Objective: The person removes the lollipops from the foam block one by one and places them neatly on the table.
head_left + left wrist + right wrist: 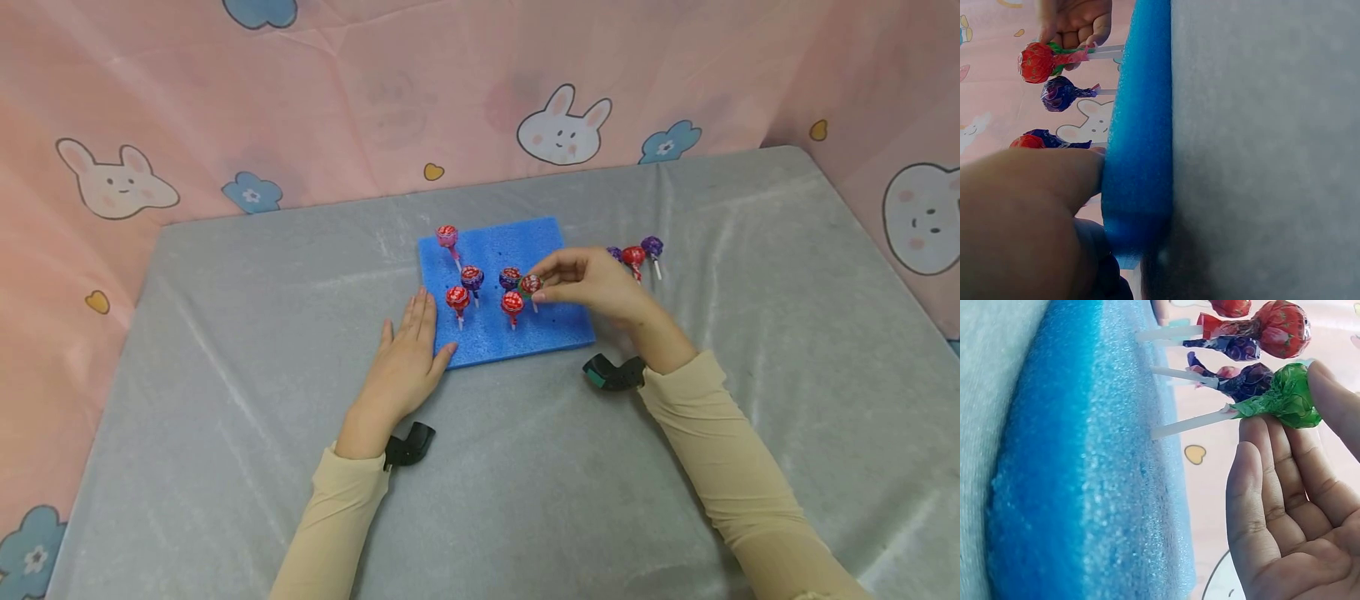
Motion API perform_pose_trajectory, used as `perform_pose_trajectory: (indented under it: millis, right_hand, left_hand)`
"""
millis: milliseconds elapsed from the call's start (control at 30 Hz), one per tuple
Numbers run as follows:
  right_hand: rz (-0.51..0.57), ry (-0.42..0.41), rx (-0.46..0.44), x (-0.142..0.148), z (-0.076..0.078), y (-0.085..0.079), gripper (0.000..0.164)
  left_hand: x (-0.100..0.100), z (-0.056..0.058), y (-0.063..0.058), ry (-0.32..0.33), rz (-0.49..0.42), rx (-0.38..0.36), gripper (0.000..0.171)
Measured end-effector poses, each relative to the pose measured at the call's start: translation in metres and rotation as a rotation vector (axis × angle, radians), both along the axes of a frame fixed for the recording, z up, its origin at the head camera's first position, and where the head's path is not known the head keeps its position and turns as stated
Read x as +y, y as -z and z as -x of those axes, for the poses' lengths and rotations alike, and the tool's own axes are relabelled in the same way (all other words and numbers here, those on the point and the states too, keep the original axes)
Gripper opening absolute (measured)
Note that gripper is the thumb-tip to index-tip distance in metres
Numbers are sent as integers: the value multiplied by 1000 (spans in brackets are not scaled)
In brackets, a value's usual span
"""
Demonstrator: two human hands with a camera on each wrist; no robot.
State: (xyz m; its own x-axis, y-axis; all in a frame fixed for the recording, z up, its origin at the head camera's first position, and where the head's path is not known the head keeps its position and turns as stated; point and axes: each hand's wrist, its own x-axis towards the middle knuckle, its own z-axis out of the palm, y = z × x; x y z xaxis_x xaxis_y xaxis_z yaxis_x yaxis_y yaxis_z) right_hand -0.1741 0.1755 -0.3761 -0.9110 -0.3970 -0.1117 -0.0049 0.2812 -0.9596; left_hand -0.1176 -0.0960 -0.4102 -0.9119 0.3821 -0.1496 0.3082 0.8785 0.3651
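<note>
A blue foam block (pixel 487 343) lies on the table with several wrapped lollipops standing in it. My right hand (pixel 596 283) pinches a green-wrapped lollipop (pixel 1294 397) by its candy end, and its white stick meets the foam. Close beside it stand a dark purple lollipop (pixel 510 277) and a red lollipop (pixel 512 304). Toward the left of the block are a pink lollipop (pixel 447 237), a purple-and-red lollipop (pixel 472 277) and another red one. My left hand (pixel 403 367) rests along the block's left edge, fingers straight, thumb at the near corner.
Right of the block, partly behind my right hand, lie a loose red lollipop (pixel 633 256) and purple lollipops (pixel 652 247). Grey cloth covers the table (pixel 510 483). A pink printed curtain (pixel 322 108) hangs behind it. Each wrist carries a black camera mount (pixel 615 372).
</note>
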Motion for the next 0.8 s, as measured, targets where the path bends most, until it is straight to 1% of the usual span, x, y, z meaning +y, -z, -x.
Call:
perform_pose_trajectory:
  millis: [400, 567, 633, 700, 733, 800]
  right_hand:
    - [101, 31, 5, 4, -1, -4, 21]
    - [136, 54, 30, 7, 1, -3, 18]
    - [173, 68, 38, 10, 1, -3, 15]
    - [220, 73, 50, 15, 3, -2, 15]
    - [249, 70, 56, 18, 3, -2, 17]
    - [341, 70, 48, 25, 5, -1, 23]
  left_hand:
    - [0, 1, 1, -1, 4, 0, 70]
    - [0, 1, 2, -4, 1, -1, 70]
    - [0, 1, 1, -5, 2, -1, 70]
    - [0, 1, 1, -5, 2, -3, 70]
    - [0, 1, 2, -5, 4, -4, 70]
    - [0, 1, 1, -5, 5, -7, 70]
